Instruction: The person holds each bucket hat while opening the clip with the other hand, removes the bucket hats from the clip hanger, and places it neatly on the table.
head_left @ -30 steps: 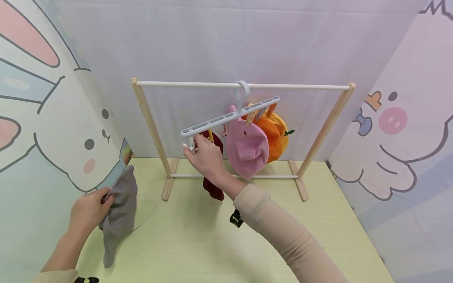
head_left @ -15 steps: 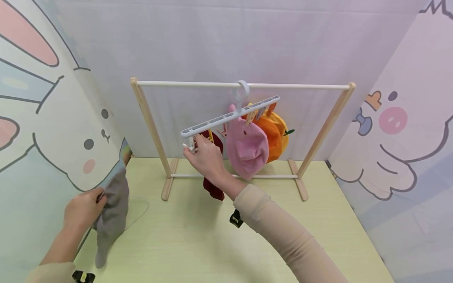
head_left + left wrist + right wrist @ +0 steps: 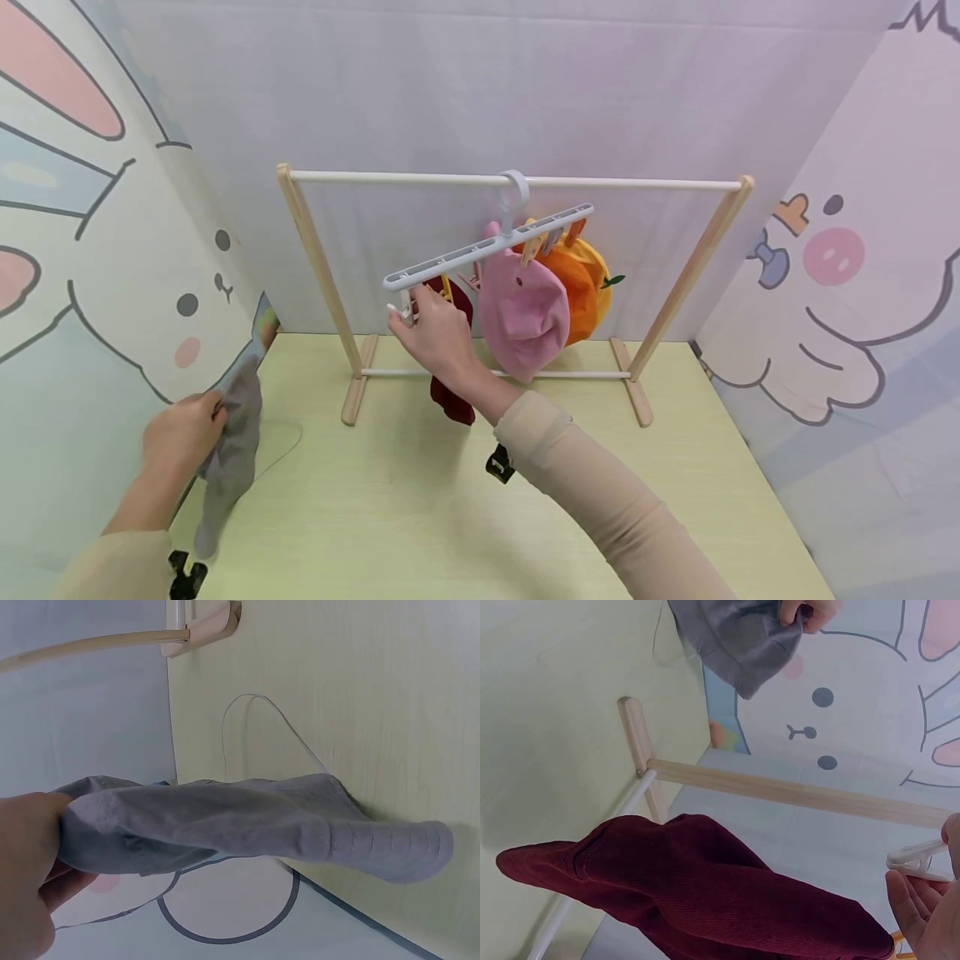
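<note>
My left hand (image 3: 183, 429) grips a grey cap (image 3: 234, 450) by its upper edge, at the left side of the table. The cap's stitched brim points down, and a thin string (image 3: 277, 712) loops from it. Higher up, my right hand (image 3: 437, 332) pinches a white clip (image 3: 915, 859) at the left end of a grey clip hanger (image 3: 457, 257). Beside that hand a dark red corduroy cap (image 3: 705, 889) hangs from a yellow clip (image 3: 446, 287), partly hidden behind the hand. Farther right on the hanger hang a pink hat (image 3: 525, 308) and an orange hat (image 3: 579, 292).
The hanger's hook (image 3: 516, 190) sits on the white rod (image 3: 630, 182) of a small wooden rack (image 3: 318, 267). The rack stands on a pale yellow-green table (image 3: 420, 517). Printed cloth walls with a rabbit (image 3: 150, 275) and another cartoon animal enclose the sides and back.
My left hand has shifted a little to the left with the grey cap, and the cap looks narrower now. The right hand stays on the white clip, and the hanger has barely moved.
</note>
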The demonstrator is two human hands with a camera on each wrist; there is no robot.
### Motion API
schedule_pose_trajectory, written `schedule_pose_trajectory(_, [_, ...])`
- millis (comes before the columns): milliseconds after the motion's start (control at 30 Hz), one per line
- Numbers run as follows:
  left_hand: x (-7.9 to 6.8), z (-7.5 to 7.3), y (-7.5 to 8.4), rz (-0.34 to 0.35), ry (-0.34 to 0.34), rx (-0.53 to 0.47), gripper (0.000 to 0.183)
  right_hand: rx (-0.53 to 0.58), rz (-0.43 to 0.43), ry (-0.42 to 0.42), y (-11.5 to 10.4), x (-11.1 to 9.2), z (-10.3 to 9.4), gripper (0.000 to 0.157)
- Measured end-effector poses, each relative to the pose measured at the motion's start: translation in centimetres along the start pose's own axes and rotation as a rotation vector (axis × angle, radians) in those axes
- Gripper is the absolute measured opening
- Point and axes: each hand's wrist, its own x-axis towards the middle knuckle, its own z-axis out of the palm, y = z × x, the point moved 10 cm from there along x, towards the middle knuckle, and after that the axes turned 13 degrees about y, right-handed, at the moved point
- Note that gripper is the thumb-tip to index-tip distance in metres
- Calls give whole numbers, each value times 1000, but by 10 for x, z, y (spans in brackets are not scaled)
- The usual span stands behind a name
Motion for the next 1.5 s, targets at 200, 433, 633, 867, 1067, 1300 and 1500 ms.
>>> schedule_pose_trajectory(200, [4,6,8,36,-6,16,18,6,3,3,1,0,1,20])
schedule_pose_trajectory(433, [7,14,21,68,12,6,17,5,1,3,1,0,1,20])
schedule_pose_trajectory(633, [8,21,31,91,61,-11,20,2,-3,-2,0,1,1,20])
schedule_pose_trajectory(867, [9,35,38,89,31,-18,16,-7,-11,-4,0,1,1,21])
schedule_pose_trajectory(1067, [4,46,41,115,9,1,17,-4,-11,-15,-1,1,2,21])
schedule_pose_trajectory(1300, [-5,59,38,79,-62,4,9,5,-12,-13,-2,1,1,21])
schedule_pose_trajectory(1500, [-11,72,36,17,-132,0,12,1,-19,6,-1,0,0,20])
